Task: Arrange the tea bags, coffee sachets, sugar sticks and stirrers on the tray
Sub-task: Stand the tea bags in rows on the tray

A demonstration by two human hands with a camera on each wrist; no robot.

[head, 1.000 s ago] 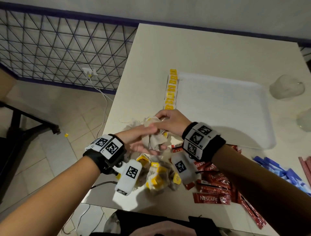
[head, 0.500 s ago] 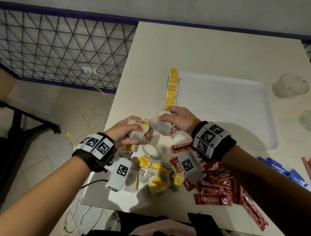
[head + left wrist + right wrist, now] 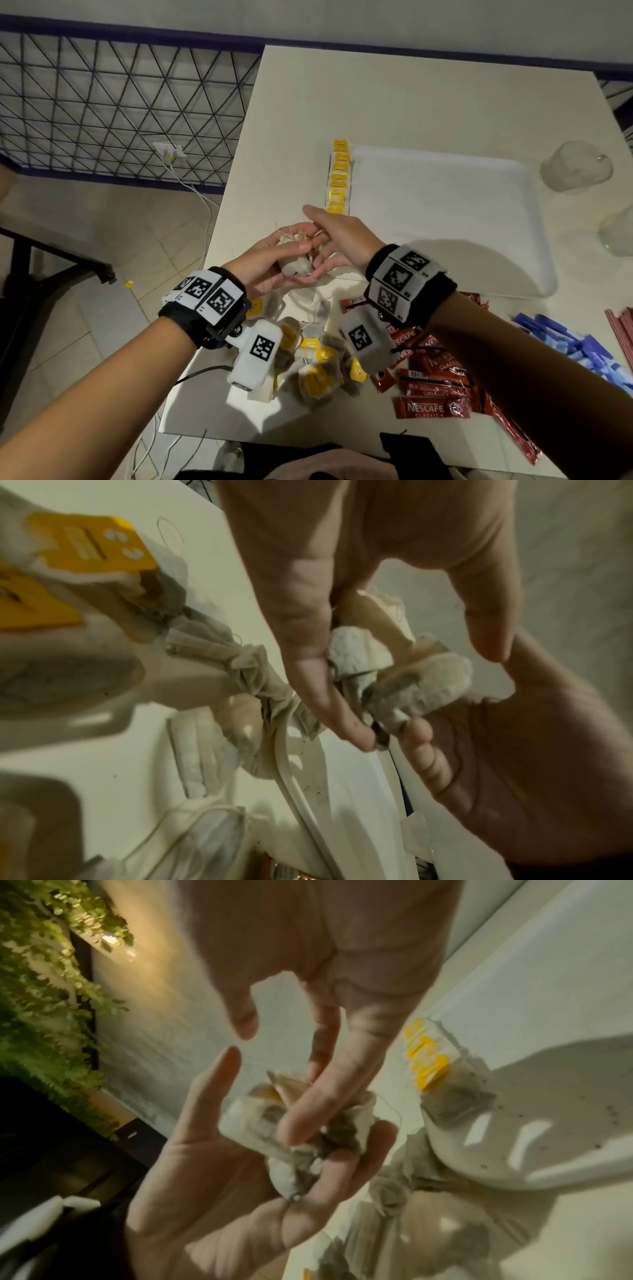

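Observation:
My left hand (image 3: 274, 263) lies palm up over the table's left part and cups a crumpled bunch of tea bags (image 3: 296, 269), its thumb curled over them. My right hand (image 3: 337, 240) meets it from the right with straight fingers (image 3: 325, 1096) pressing into the bunch (image 3: 260, 1129); its thumb stands free. A row of yellow-tagged tea bags (image 3: 339, 178) lines the left edge of the white tray (image 3: 445, 222). Below the hands lies a loose pile of tea bags (image 3: 315, 370), with red coffee sachets (image 3: 431, 377), blue sugar sticks (image 3: 565, 339) and red stirrers (image 3: 625, 325) to the right.
Two clear rounded objects (image 3: 575, 168) (image 3: 616, 236) sit on the table right of the tray. The table's left edge (image 3: 219, 219) drops to a tiled floor with a cable and a wire fence beyond. The far half of the table is bare.
Half a second ago each hand gripped its own tea bag and they were pulled apart. Now they have come together, and the right hand's fingers have straightened against the bunch in the left.

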